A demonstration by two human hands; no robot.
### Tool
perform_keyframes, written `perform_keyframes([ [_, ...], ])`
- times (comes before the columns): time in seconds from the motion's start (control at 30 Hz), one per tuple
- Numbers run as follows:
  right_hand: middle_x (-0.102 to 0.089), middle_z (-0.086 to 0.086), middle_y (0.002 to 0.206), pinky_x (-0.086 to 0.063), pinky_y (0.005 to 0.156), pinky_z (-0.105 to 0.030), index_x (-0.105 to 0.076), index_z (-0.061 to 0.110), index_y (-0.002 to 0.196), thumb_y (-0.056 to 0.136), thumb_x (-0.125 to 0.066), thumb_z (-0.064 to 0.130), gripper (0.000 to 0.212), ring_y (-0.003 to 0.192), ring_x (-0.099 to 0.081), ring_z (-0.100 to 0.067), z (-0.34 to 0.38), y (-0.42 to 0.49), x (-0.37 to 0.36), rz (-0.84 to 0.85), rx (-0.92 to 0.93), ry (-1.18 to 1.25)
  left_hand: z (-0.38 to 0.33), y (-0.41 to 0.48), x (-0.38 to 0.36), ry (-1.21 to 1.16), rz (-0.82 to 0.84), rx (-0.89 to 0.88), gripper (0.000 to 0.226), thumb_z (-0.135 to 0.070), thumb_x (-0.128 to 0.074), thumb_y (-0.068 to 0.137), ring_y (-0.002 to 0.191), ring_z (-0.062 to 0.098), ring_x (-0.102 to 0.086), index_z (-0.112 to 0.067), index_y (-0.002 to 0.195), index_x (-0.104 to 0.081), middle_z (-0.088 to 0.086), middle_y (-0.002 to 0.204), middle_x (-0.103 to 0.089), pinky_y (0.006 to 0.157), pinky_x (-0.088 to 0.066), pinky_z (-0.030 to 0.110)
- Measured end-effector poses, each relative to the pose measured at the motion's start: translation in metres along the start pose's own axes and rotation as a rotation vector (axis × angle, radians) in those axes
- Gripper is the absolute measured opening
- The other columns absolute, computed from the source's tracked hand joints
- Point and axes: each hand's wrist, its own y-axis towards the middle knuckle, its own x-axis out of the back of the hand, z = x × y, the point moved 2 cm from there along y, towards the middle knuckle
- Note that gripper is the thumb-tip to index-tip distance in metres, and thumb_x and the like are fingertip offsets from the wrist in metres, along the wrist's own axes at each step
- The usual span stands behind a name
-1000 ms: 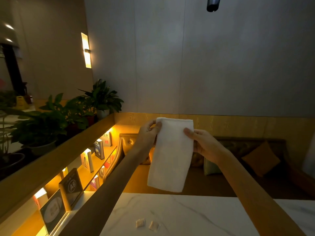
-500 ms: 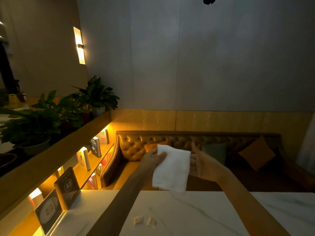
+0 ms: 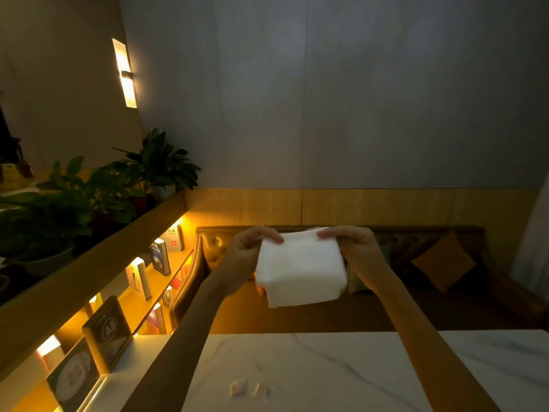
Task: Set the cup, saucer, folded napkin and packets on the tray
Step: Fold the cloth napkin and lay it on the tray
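Napkin [image 3: 300, 269] is up in the air, beyond the far edge of the table [image 3: 371, 364], held between both hands. On my feed it reads as a white pad folded to a thick near-square, its layers sagging a little, with one lower corner drooping below the rest on the left. The left hand [image 3: 248, 252] grips its upper left corner, fingers curled over the top edge. The right hand [image 3: 355, 248] grips the upper right corner the same way. I see nothing but the hands touching it.

Lower and nearer to me, two packets [image 3: 237, 388] lie on the marble tabletop between the forearms, just beside each other but not touching.

Behind the table runs a tufted sofa [image 3: 214, 242] with a cushion [image 3: 442, 260] toward its right end. Along the left I make out a lit shelf of books [image 3: 160, 257] and a standing sign [image 3: 107, 331] by the table's left edge. Plants [image 3: 160, 162] stand on the ledge above, with a glowing lamp [image 3: 124, 74] on the wall.
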Motion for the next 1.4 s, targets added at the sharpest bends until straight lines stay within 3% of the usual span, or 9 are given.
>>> perform_keyframes([
  [0.13,-0.063,-0.003,0.123,-0.060,0.072,-0.031,-0.075,0.034,0.089,0.093,-0.048,0.000,0.044,0.109,-0.063,-0.025,0.033,0.012,0.003,0.034,0.131,-0.101,-0.035,0.012,0.008,0.075,0.022,-0.089,0.017,-0.016,-0.057,0.091,0.108,0.027,-0.061,-0.026,0.092,-0.071,0.015,0.125,-0.055,0.072,-0.056,0.027],
  [0.23,-0.069,0.011,0.108,-0.060,0.067,-0.026,-0.074,0.033,0.094,0.092,-0.053,0.004,0.036,0.101,-0.067,-0.021,0.056,0.021,0.004,-0.031,0.175,-0.124,-0.064,0.021,0.007,0.130,0.003,-0.147,0.034,-0.007,-0.051,0.092,0.109,0.026,-0.061,-0.032,0.086,-0.074,0.009,0.121,-0.058,0.073,-0.057,0.030],
  [0.53,-0.070,0.013,0.096,-0.059,0.068,-0.026,-0.071,0.028,0.092,0.094,-0.053,0.012,0.024,0.090,-0.068,-0.014,0.080,0.040,0.006,-0.024,0.128,-0.028,-0.092,0.035,0.006,0.118,0.007,-0.255,0.049,0.008,-0.046,0.093,0.116,0.029,-0.060,-0.029,0.083,-0.077,0.009,0.120,-0.063,0.084,-0.058,0.035],
  [0.77,-0.070,0.016,0.094,-0.060,0.067,-0.026,-0.069,0.023,0.088,0.094,-0.052,0.007,0.024,0.094,-0.069,-0.013,0.078,0.039,0.003,-0.033,0.121,-0.051,-0.081,0.037,0.014,0.099,-0.022,-0.186,0.022,0.004,-0.044,0.096,0.112,0.029,-0.060,-0.009,0.103,-0.061,0.009,0.119,-0.058,0.081,-0.061,0.036],
  [1.0,-0.071,0.015,0.096,-0.059,0.066,-0.024,-0.070,0.024,0.095,0.094,-0.053,0.008,0.023,0.095,-0.069,-0.014,0.079,0.039,0.001,-0.012,0.086,-0.042,-0.081,0.034,0.011,-0.037,-0.044,-0.169,0.025,-0.003,-0.042,0.098,0.101,0.024,-0.064,-0.014,0.104,-0.064,0.007,0.114,-0.059,0.073,-0.060,0.029],
  [1.1,-0.071,0.009,0.101,-0.059,0.069,-0.027,-0.071,0.027,0.101,0.095,-0.052,0.011,0.025,0.096,-0.069,-0.020,0.076,0.037,0.001,-0.003,0.083,0.000,-0.075,0.033,0.010,-0.154,-0.007,-0.051,0.029,-0.031,-0.046,0.097,0.103,0.022,-0.066,-0.023,0.123,-0.055,0.006,0.118,-0.061,0.075,-0.061,0.035],
  [1.23,-0.073,0.011,0.093,-0.058,0.063,-0.024,-0.073,0.026,0.099,0.095,-0.053,0.013,0.025,0.081,-0.071,-0.012,0.065,0.034,-0.003,-0.073,-0.006,-0.002,-0.034,0.022,-0.001,-0.442,0.238,0.321,0.071,-0.071,-0.029,0.086,0.120,0.030,-0.060,-0.023,0.133,-0.054,0.009,0.127,-0.064,0.089,-0.056,0.047],
  [1.3,-0.073,0.011,0.093,-0.058,0.060,-0.026,-0.073,0.028,0.102,0.095,-0.053,0.016,0.024,0.075,-0.070,-0.010,0.056,0.030,-0.001,-0.108,-0.062,-0.031,-0.010,0.014,-0.006,-0.567,0.206,0.410,0.079,-0.074,-0.033,0.085,0.127,0.034,-0.053,-0.019,0.138,-0.051,0.015,0.137,-0.055,0.099,-0.049,0.052],
  [1.4,-0.072,0.002,0.105,-0.060,0.065,-0.030,-0.068,0.033,0.112,0.095,-0.053,0.025,0.024,0.084,-0.071,-0.016,0.037,0.021,0.006,-0.083,-0.223,0.029,0.011,0.007,-0.012,-0.590,0.169,0.360,0.065,-0.053,-0.061,0.086,0.125,0.034,-0.056,-0.019,0.140,-0.048,0.016,0.139,-0.054,0.091,-0.056,0.047],
])
